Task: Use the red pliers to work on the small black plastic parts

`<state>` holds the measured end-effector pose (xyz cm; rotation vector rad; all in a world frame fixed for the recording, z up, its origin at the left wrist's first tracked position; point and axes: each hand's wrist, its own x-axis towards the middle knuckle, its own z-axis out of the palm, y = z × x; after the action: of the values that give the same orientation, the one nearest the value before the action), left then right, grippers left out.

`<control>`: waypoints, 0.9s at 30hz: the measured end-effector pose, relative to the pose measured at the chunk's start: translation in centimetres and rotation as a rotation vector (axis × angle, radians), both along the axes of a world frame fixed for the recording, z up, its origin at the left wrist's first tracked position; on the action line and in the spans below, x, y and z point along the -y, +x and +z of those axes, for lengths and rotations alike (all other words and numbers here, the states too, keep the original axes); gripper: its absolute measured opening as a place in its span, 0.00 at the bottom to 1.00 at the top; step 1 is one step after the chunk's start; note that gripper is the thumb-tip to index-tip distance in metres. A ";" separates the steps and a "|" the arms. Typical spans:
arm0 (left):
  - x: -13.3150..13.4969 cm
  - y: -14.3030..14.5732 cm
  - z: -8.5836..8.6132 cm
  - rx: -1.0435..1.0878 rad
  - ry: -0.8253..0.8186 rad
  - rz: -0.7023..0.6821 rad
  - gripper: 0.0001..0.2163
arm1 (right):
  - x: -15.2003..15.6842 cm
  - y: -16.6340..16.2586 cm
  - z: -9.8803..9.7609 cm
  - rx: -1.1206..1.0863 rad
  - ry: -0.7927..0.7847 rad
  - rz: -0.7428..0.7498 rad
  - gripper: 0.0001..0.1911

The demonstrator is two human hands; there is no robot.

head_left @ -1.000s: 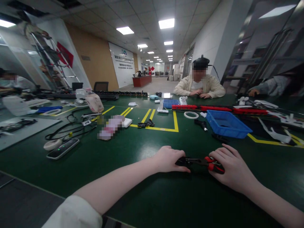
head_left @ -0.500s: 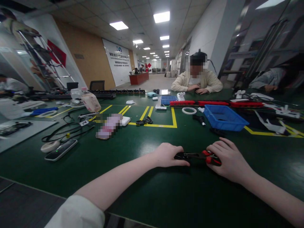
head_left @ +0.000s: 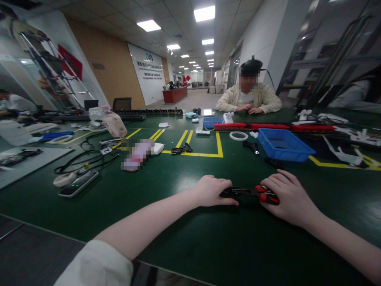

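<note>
On the green table (head_left: 190, 238) my left hand (head_left: 212, 191) lies closed over a small black part at the tip of a pair of pliers (head_left: 251, 193). The pliers have red and black handles, and my right hand (head_left: 288, 198) is closed on those handles. Both hands rest low on the tabletop, close together, with the tool spanning the gap between them. What my left fingers cover is mostly hidden.
A blue bin (head_left: 282, 145) stands behind my right hand, with a black tool (head_left: 251, 147) and a white tape ring (head_left: 238, 136) beside it. Yellow floor-tape lines (head_left: 218, 147), a phone (head_left: 78, 183) and cables (head_left: 86, 157) lie left. A person (head_left: 249, 99) sits across the table.
The hands and pliers keep their grip and place on the table; only my head has shifted slightly, so the scene sits a little higher in the picture.
</note>
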<state>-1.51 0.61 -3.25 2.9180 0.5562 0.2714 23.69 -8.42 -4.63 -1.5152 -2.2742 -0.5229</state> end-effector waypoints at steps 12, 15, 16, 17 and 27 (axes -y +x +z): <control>-0.2 -0.2 -0.3 0.047 0.075 -0.076 0.21 | 0.3 -0.1 0.1 0.077 0.055 0.011 0.12; -0.2 -0.3 -0.1 0.036 0.055 -0.119 0.22 | 0.4 -0.2 0.2 0.081 0.045 0.027 0.12; -0.2 -0.3 0.0 0.034 0.054 -0.135 0.22 | 0.4 -0.2 0.2 0.084 0.043 0.037 0.12; -0.2 -0.3 0.0 0.032 0.056 -0.148 0.22 | 0.5 -0.3 0.3 0.087 0.042 0.046 0.12; -0.3 -0.2 -0.3 0.002 0.033 -0.112 0.21 | 0.9 -0.8 0.7 0.177 0.052 -0.021 0.12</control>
<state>-1.73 0.91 -3.51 2.9667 0.3900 0.2720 22.92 -9.32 -3.96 -1.5231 -2.3568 -0.7433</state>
